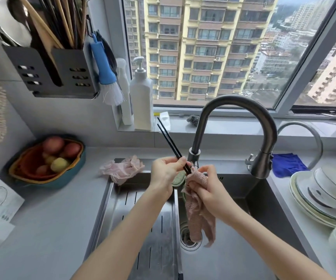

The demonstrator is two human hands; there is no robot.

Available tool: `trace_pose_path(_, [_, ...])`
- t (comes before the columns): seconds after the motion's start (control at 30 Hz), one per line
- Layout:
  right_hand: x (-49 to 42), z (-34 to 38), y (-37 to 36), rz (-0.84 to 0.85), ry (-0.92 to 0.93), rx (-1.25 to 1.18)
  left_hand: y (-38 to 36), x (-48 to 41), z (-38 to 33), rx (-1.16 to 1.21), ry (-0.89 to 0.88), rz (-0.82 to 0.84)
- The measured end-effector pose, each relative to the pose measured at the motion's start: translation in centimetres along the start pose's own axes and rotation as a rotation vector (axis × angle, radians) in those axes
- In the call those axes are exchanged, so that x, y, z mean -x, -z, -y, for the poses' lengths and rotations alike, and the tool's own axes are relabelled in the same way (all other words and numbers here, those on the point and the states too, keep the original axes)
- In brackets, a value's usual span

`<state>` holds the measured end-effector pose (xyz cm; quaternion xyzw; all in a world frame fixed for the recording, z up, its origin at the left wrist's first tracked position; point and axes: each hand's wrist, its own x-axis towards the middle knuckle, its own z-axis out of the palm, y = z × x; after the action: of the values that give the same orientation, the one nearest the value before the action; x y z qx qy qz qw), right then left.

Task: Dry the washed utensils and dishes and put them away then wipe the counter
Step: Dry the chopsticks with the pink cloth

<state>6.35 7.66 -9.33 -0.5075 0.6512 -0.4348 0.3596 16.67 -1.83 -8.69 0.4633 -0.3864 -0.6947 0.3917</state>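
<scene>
Frame centre, above the steel sink: left hand pinches two black chopsticks; right hand grips a pink waffle-weave cloth around their lower ends.

Over the sink, the left hand pinches a pair of black chopsticks that slant up to the far left. The right hand grips a pink cloth, apparently wrapped round their lower ends. Stacked dishes stand at right.
</scene>
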Motion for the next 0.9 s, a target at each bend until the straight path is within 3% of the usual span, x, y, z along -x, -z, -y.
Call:
trace_pose_path(0.13, [0.5, -1.6, 1.9, -0.020, -0.030, 0.220, 2.6, -1.4, -4.5, 0.069, -0.042, -0.136])
trace_pose_path(0.3, [-4.1, 4.2, 3.3, -0.030, 0.134, 0.274, 4.9, -1.3, -11.2, 0.020, -0.207, -0.096])
trace_pose_path(0.57, [-11.7, 16.1, 1.4, 0.013, 0.407, 0.100, 8.2, -1.2, -19.9, -0.051, -0.422, -0.131])
trace_pose_path(0.73, [-14.5, 21.2, -0.4, 0.068, 0.457, -0.006, 11.9, -1.6, -27.5, -0.171, -0.813, -0.437])
trace_pose_path(0.9, [-16.3, 23.1, -2.3, 0.016, 0.533, 0.043, 13.7, -2.9, -33.5, -0.502, -1.196, -0.707])
